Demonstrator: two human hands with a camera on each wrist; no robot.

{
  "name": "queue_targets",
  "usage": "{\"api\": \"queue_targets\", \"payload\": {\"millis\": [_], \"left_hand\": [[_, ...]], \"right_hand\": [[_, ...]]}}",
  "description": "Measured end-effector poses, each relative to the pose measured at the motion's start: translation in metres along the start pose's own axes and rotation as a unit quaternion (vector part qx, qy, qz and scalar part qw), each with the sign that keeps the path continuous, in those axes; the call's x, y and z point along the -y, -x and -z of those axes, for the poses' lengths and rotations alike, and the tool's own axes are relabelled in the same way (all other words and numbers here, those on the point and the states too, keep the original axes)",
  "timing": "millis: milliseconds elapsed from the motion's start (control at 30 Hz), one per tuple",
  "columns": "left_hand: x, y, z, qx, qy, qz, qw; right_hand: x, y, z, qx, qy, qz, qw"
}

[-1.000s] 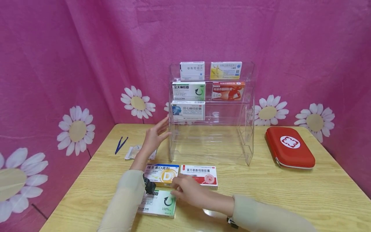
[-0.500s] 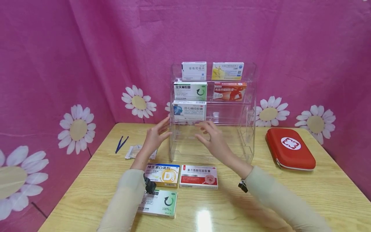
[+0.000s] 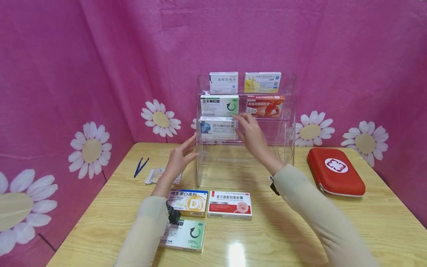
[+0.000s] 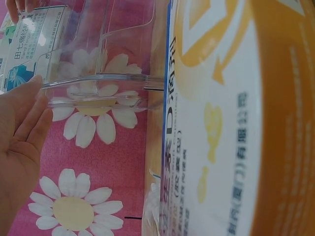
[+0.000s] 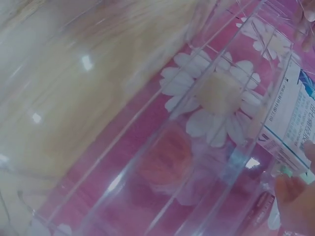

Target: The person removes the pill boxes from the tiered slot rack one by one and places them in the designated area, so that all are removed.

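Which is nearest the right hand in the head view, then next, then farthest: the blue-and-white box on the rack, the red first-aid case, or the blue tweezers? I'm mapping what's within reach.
1. Blue-and-white box: on the rack's third tier, at the right hand's fingertips.
2. Red first-aid case: on the table, to the right.
3. Blue tweezers: far left, beyond the left hand.

Staged pharmacy-style tabletop: clear acrylic shelf rack at 12 o'clock holding medicine boxes, red first-aid case at 2 o'clock, pink daisy backdrop.
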State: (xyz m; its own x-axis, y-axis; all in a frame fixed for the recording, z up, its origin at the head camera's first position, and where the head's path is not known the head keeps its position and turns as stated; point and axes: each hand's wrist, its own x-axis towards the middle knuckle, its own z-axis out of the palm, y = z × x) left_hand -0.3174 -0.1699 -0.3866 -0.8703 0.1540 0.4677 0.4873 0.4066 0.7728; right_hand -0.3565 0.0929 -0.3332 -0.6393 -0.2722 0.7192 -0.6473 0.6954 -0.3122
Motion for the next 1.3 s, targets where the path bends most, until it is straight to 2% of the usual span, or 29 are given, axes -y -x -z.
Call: {"api": "queue_targets", "payload": {"millis": [167, 667, 1133, 1300], "left_hand": [[0.000, 0.000, 0.000, 0.003, -0.006, 0.008, 0.9999], [0.000, -0.002, 0.002, 0.005, -0.006, -0.003, 1.0000], [0.001, -0.001, 0.005, 0.006, -0.003, 0.000, 1.0000], [0.002, -0.002, 0.004, 0.005, 0.004, -0.008, 1.0000]], "right_hand": [[0.001, -0.003, -0.006, 0.010, -0.007, -0.014, 1.000], [-0.005, -0.004, -0.006, -0.019, -0.080, -0.016, 0.997], [-0.010, 0.000, 0.018, -0.100, -0.116, -0.001, 0.988], [-0.008, 0.012, 0.031, -0.123, -0.104, 0.001, 0.987]]}}
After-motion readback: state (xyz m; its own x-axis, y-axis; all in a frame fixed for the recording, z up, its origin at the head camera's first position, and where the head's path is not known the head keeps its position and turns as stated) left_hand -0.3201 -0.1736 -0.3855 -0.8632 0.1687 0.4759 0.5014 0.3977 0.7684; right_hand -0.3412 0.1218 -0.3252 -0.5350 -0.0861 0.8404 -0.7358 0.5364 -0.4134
